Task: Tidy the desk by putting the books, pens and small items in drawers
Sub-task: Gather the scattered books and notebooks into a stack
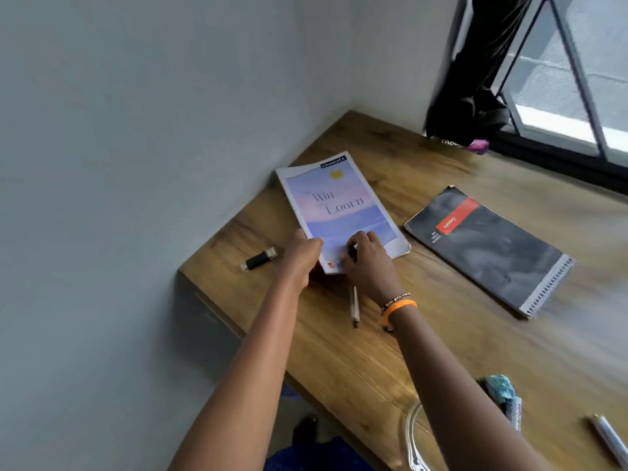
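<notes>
A pastel purple and pink notebook (339,205) lies on the wooden desk (373,351) near the wall corner. My left hand (302,256) grips its near left corner, thumb on top. My right hand (367,263) rests on the cover's near edge with fingers curled around a small dark object I cannot identify. A pencil (355,305) lies on the desk just below my hands. A black USB stick (259,260) sits to the left, near the desk's edge. A dark spiral notebook (489,249) with a red band lies to the right.
A white pen (608,440) lies at the bottom right. A teal glittery item (503,394) and a clear round object (413,436) sit near the front edge. A dark cloth (475,79) hangs by the window at the back right. The grey wall borders the desk's left side.
</notes>
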